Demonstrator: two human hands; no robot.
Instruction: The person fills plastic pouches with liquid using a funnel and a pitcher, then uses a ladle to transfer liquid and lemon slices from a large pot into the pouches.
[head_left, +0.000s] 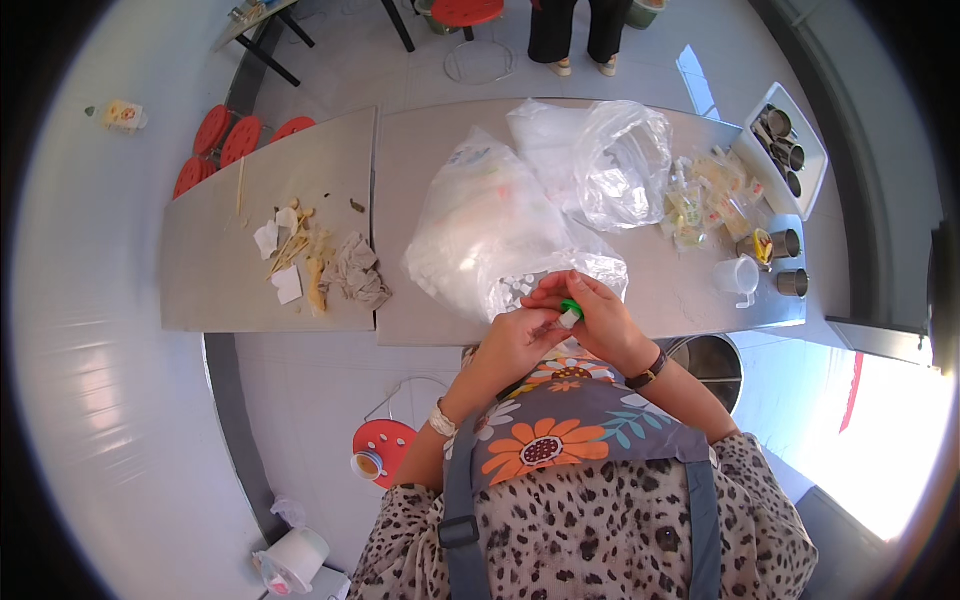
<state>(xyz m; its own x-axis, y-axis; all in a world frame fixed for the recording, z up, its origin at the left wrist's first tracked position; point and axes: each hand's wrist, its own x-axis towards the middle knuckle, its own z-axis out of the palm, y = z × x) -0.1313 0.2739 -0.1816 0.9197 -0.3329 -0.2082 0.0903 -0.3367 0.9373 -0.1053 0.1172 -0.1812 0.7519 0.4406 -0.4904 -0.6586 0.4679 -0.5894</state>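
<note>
Both hands meet in front of me at the table's near edge. My left hand (517, 337) pinches a small piece with a white part (568, 318). Against its upper end, my right hand (600, 315) holds a green cap (572, 307); whether the two parts are joined cannot be told. Just beyond my hands lies the open mouth of a large clear plastic bag (480, 217), with small white pieces (517, 286) showing inside. Farther back, a second clear plastic bag (622, 165) rests on the metal table (442, 330).
At the right are small packets (697, 199), a clear plastic jug (736, 275), metal cups (792, 283) and a white tray (817, 169) of metal cups. Scraps and a crumpled cloth (355, 270) lie left. A person (577, 30) stands beyond the table; a red stool (384, 442) stands behind left.
</note>
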